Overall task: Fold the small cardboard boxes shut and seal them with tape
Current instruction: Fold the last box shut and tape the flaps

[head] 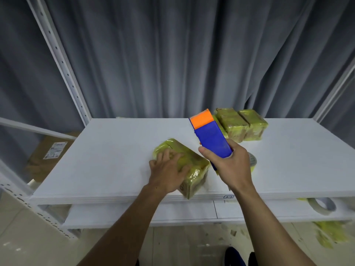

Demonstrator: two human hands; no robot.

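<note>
Yellow tape already wraps the small cardboard box at the tabletop's 6 o'clock edge, so its sealing is judged nearly done. It is pressed down by the left hand, whose fingers lie spread flat on its top. Two more yellow-taped cardboard boxes, set side by side at 1 o'clock, are judged finished. No unsealed box is seen. A blue-and-orange plastic tape dispenser is clasped by the right hand just beside the near box at its 3 o'clock; whether it touches the box cannot be told.

A grey pleated curtain fills 12 o'clock. The white tabletop is carried by a white perforated metal upright. A brown cardboard carton is seen below at 9 o'clock. A pale tape roll lies on the lower shelf at 4 o'clock.
</note>
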